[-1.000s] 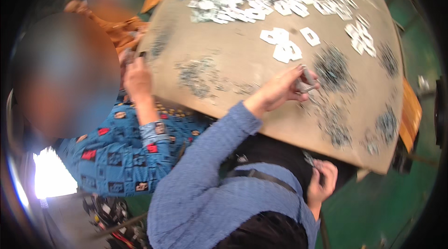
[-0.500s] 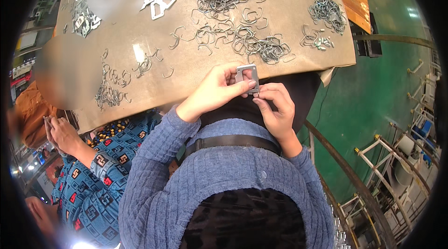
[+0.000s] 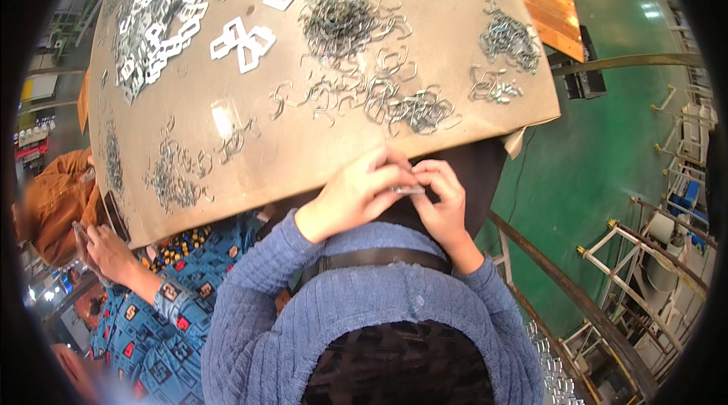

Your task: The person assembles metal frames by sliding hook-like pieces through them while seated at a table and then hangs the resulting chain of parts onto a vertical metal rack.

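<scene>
Just off the table's near edge, a small flat metal frame plate (image 3: 409, 190) is turned nearly edge-on between my hands. My left hand (image 3: 356, 191) is closed on it from the left, its fingers slightly smeared by motion. From the right, the bent fingers and thumb of my right hand (image 3: 441, 199) close on the plate's other end. Whether a smaller part is also pinched there is hidden. Beyond my hands lies a loose spread of bent wire hooks (image 3: 417, 111), with a denser heap of hooks (image 3: 337, 17) farther back.
Pale metal frames (image 3: 163, 18) are piled at the table's (image 3: 303, 149) far left; a few lie nearer the middle. More hooks (image 3: 174, 185) lie front left, others (image 3: 508, 41) at the right. A co-worker's hand (image 3: 110, 252) is close by on the left. Metal racks (image 3: 622, 253) stand right.
The plate has tipped from face-on to nearly edge-on and come lower, toward me. Both hands have drawn closer together around it. My view has shifted, showing more of the frame pile.
</scene>
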A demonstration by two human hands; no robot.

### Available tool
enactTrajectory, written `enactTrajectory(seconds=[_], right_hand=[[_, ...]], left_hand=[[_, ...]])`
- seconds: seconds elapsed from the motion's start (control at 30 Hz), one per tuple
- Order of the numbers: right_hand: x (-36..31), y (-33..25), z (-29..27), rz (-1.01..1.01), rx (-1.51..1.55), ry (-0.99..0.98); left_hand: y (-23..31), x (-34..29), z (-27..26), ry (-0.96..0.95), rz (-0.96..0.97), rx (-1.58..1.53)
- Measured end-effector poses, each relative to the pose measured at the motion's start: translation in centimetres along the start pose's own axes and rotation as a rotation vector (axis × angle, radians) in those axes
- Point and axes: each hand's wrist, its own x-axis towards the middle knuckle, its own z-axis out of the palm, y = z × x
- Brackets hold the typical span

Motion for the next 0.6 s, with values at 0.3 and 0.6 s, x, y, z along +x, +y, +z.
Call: enactTrajectory(seconds=[0.3, 0.6], right_hand=[[7.7, -1.1, -2.7, -0.24, -0.246, 0.158], [19.3, 1.9, -2.5, -0.349, -0.651, -0.251]], left_hand=[[-3.3, -0.5, 0.8, -0.033, 0.091, -0.005], [-2.4, 0.5, 1.1, 0.038, 0.078, -0.049]])
